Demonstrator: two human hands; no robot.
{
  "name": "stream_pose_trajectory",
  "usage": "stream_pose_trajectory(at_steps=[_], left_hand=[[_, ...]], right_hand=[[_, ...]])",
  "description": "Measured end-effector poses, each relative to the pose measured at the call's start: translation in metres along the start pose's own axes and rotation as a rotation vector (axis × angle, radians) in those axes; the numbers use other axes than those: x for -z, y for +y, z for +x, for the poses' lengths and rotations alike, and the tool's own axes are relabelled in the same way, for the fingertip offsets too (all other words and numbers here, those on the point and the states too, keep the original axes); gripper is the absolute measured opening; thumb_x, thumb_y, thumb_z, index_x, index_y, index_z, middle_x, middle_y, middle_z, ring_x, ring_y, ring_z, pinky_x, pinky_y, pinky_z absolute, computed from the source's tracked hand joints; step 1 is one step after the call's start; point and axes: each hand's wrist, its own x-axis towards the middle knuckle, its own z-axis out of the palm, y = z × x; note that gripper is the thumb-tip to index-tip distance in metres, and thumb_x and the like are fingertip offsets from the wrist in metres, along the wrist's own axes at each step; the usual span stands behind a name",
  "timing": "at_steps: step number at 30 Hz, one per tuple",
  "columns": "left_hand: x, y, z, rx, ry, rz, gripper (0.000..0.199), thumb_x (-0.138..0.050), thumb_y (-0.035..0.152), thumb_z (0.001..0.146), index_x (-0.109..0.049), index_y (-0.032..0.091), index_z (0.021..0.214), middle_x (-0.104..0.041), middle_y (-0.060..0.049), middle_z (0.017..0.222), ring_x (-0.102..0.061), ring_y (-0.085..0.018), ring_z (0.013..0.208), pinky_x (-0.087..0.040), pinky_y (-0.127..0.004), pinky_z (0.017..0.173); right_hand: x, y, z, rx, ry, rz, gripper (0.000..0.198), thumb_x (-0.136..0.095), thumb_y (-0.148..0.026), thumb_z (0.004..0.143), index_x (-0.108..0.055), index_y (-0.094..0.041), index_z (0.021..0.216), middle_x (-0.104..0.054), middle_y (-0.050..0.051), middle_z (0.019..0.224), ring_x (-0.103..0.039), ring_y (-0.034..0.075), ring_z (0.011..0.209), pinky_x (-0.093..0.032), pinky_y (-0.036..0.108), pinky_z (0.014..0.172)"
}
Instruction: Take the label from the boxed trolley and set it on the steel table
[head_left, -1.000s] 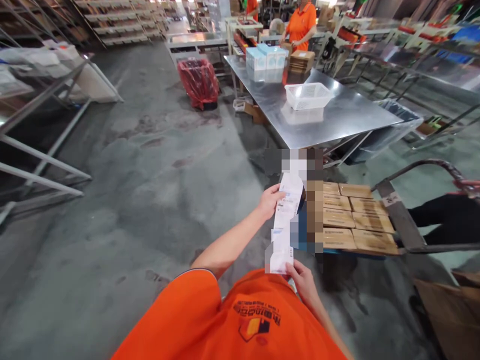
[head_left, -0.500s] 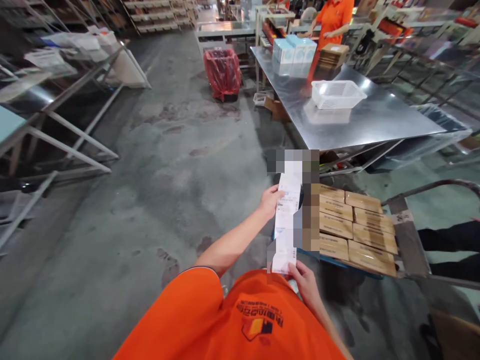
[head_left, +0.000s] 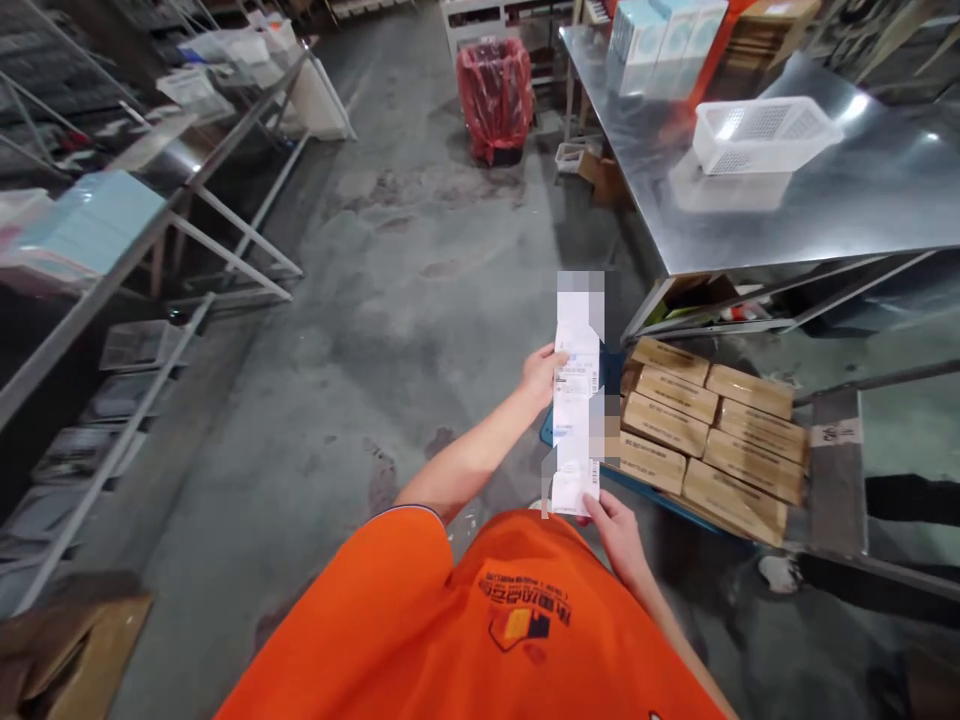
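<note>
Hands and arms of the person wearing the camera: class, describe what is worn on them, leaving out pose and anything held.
Both the left hand and the right hand are bare, with no gloves, and no rings or watch can be made out. The forearms are uncovered. An orange short sleeve with a thin dark and pale trim at its hem covers the left upper arm. The matching orange shirt carries a printed logo on the chest.

A stained grey concrete floor (head_left: 420, 290) ran between metal shelving (head_left: 150, 250) on the left and a shiny steel table (head_left: 862, 200) on the right, where a white basket (head_left: 765, 130) sat, beyond a red-lined bin (head_left: 495, 95).
</note>
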Motion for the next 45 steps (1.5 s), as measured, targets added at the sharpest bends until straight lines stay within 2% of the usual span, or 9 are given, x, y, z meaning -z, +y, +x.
stream_pose_trajectory(at_steps=[9,13,18,21,25,28,32,37,45], left_hand=[[0.006,-0.005,-0.016,-0.024,0.030,-0.017,0.025,-0.070,0.007,0.062,-0.071,0.011,0.087,-0.074,-0.005,0.074,-0.069,-0.019,0.069,-0.054,-0.035,0.077],[0.030,0.007,-0.014,-0.041,0.098,0.003,0.022,-0.072,0.007,0.064,-0.070,0.011,0.086,-0.074,-0.004,0.071,-0.068,-0.018,0.068,-0.054,-0.034,0.078],[0.068,0.040,0.009,-0.085,0.187,-0.009,0.020,-0.072,0.008,0.065,-0.070,0.012,0.084,-0.072,-0.003,0.070,-0.067,-0.017,0.069,-0.053,-0.033,0.078],[0.097,0.077,0.041,-0.108,0.204,-0.027,0.018,-0.073,0.008,0.066,-0.070,0.011,0.083,-0.072,-0.003,0.068,-0.066,-0.017,0.065,-0.052,-0.031,0.075],[0.154,0.133,0.083,-0.091,0.174,-0.028,0.027,-0.079,0.017,0.072,-0.073,0.014,0.098,-0.077,-0.005,0.081,-0.068,-0.016,0.070,-0.051,-0.028,0.072],[0.210,0.157,0.097,0.033,0.136,0.034,0.041,-0.086,0.028,0.072,-0.073,0.019,0.109,-0.079,-0.006,0.099,-0.072,-0.018,0.083,-0.052,-0.026,0.072],[0.276,0.165,0.089,0.277,0.121,0.070,0.038,-0.089,0.036,0.068,-0.074,0.011,0.092,-0.078,-0.011,0.087,-0.071,-0.022,0.074,-0.057,-0.032,0.071],[0.312,0.184,0.087,0.193,0.108,-0.053,0.045,-0.087,0.023,0.065,-0.074,0.011,0.106,-0.079,-0.013,0.101,-0.075,-0.025,0.085,-0.061,-0.038,0.082],[0.343,0.236,0.119,0.045,0.100,-0.036,0.056,-0.090,0.031,0.066,-0.072,0.008,0.113,-0.076,-0.019,0.116,-0.073,-0.037,0.106,-0.057,-0.051,0.097]], right_hand=[[0.008,0.013,-0.009,-0.035,-0.101,0.070,0.061,-0.072,-0.078,0.063,-0.067,-0.017,0.069,-0.061,0.005,0.062,-0.054,0.019,0.065,-0.044,0.032,0.065],[-0.004,0.014,0.006,-0.031,-0.191,0.048,0.061,-0.072,-0.077,0.065,-0.064,-0.017,0.065,-0.059,0.004,0.060,-0.051,0.018,0.063,-0.042,0.032,0.067],[-0.033,0.004,0.045,-0.025,-0.263,-0.001,0.064,-0.073,-0.078,0.066,-0.069,-0.015,0.077,-0.061,0.004,0.064,-0.053,0.020,0.066,-0.042,0.034,0.071],[-0.067,-0.015,0.080,0.000,-0.275,-0.037,0.064,-0.072,-0.079,0.066,-0.067,-0.015,0.073,-0.061,0.005,0.064,-0.054,0.020,0.067,-0.043,0.034,0.072],[-0.147,-0.053,0.131,0.026,-0.262,-0.013,0.063,-0.071,-0.079,0.065,-0.064,-0.016,0.065,-0.060,0.004,0.061,-0.051,0.018,0.064,-0.043,0.033,0.068],[-0.218,-0.084,0.165,0.050,-0.256,0.024,0.060,-0.069,-0.076,0.067,-0.065,-0.016,0.068,-0.060,0.004,0.061,-0.052,0.018,0.063,-0.044,0.032,0.065],[-0.289,-0.122,0.196,0.038,-0.342,-0.007,0.050,-0.068,-0.066,0.075,-0.068,-0.016,0.076,-0.062,0.003,0.064,-0.056,0.018,0.067,-0.045,0.029,0.064],[-0.322,-0.139,0.219,0.016,-0.469,-0.135,0.044,-0.066,-0.060,0.077,-0.067,-0.016,0.075,-0.061,0.001,0.066,-0.055,0.016,0.067,-0.044,0.026,0.062],[-0.347,-0.117,0.246,0.033,-0.545,-0.210,0.040,-0.061,-0.055,0.080,-0.062,-0.016,0.072,-0.060,0.003,0.070,-0.055,0.016,0.067,-0.042,0.027,0.064]])
